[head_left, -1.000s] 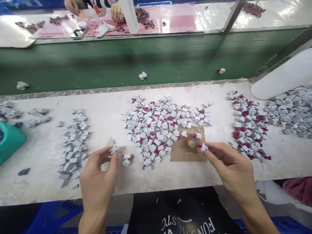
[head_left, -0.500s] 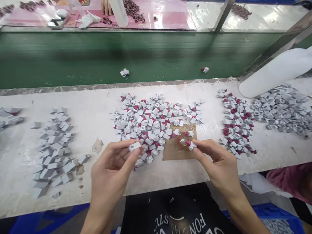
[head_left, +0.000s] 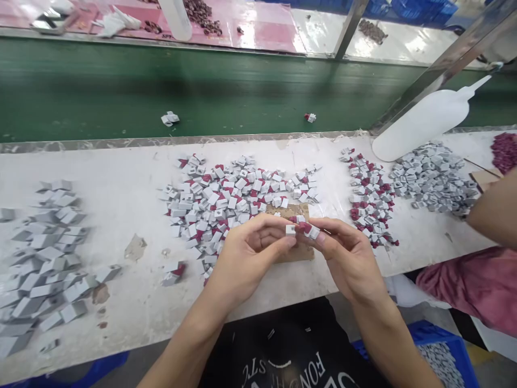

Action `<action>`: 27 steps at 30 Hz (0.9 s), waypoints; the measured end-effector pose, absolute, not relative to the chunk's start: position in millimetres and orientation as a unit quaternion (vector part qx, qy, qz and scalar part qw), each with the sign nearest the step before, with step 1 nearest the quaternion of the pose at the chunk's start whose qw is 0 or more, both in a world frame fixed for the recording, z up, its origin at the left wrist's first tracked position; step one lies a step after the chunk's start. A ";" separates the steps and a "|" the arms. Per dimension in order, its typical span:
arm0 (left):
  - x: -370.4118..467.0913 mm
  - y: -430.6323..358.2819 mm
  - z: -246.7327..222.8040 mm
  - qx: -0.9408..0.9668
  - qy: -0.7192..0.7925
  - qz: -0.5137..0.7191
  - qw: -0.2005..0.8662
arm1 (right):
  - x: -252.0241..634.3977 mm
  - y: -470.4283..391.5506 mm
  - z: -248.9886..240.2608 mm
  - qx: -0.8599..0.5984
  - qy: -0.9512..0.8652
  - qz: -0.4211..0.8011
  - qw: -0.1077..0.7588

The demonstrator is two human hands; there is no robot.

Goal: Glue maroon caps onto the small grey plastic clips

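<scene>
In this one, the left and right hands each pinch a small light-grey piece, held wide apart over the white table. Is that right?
Not quite: the head view shows the left hand and right hand close together, not wide apart. Each does pinch a piece over the white table: left piece, right piece.

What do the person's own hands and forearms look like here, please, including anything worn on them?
Both the left hand and right hand are ungloved, with no ring, watch or bracelet visible. The forearms show no sleeves; the black top has pale lettering.
</scene>
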State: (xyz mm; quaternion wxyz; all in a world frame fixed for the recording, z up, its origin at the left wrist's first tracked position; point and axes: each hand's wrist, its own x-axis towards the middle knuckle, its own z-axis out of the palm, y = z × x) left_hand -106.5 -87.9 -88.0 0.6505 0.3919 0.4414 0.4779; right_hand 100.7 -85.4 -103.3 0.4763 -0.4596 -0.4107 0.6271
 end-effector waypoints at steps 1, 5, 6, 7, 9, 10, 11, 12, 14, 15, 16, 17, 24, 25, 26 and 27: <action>-106.6 -87.6 -88.5 0.391 0.440 0.479 0.651 | 101.2 -85.9 -104.0 -0.460 -0.416 0.622 0.478; -107.2 -87.7 -94.1 0.391 0.441 0.478 0.652 | 103.2 -86.3 -104.4 -0.456 -0.448 0.608 0.471; -107.5 -87.9 -96.0 0.393 0.440 0.473 0.655 | 103.6 -85.8 -103.3 -0.457 -0.462 0.602 0.463; -107.9 -88.1 -97.9 0.397 0.438 0.467 0.658 | 103.7 -84.9 -101.7 -0.459 -0.478 0.596 0.454; -109.5 -88.3 -100.6 0.407 0.439 0.456 0.658 | 103.4 -82.4 -97.6 -0.460 -0.506 0.585 0.436; -110.9 -88.2 -101.0 0.413 0.440 0.451 0.657 | 102.7 -80.9 -95.4 -0.456 -0.516 0.583 0.431; -112.8 -87.9 -100.4 0.419 0.441 0.447 0.655 | 101.7 -79.3 -93.3 -0.449 -0.522 0.584 0.429; -114.9 -87.0 -98.8 0.426 0.443 0.444 0.651 | 100.4 -77.3 -91.2 -0.441 -0.523 0.590 0.430; -120.1 -82.4 -92.3 0.448 0.456 0.438 0.632 | 97.4 -71.1 -87.5 -0.428 -0.515 0.605 0.432; -123.0 -77.7 -87.8 0.464 0.466 0.432 0.617 | 95.9 -65.7 -86.0 -0.424 -0.512 0.613 0.428; -126.1 -70.7 -83.1 0.484 0.479 0.421 0.599 | 94.5 -57.8 -84.9 -0.421 -0.514 0.619 0.418; -129.4 -60.9 -78.5 0.506 0.495 0.407 0.577 | 93.1 -46.7 -84.2 -0.419 -0.524 0.622 0.403; -160.2 74.5 -80.5 0.538 0.666 0.404 0.323 | 68.1 124.2 -101.5 -0.572 -0.673 0.321 0.343; -164.3 95.2 -86.1 0.528 0.681 0.403 0.309 | 60.9 151.5 -106.7 -0.585 -0.673 0.298 0.341; -167.5 113.9 -92.1 0.522 0.691 0.396 0.305 | 53.4 175.8 -111.8 -0.594 -0.672 0.285 0.337; -169.9 130.3 -98.1 0.519 0.696 0.389 0.307 | 45.9 196.4 -116.6 -0.602 -0.673 0.275 0.330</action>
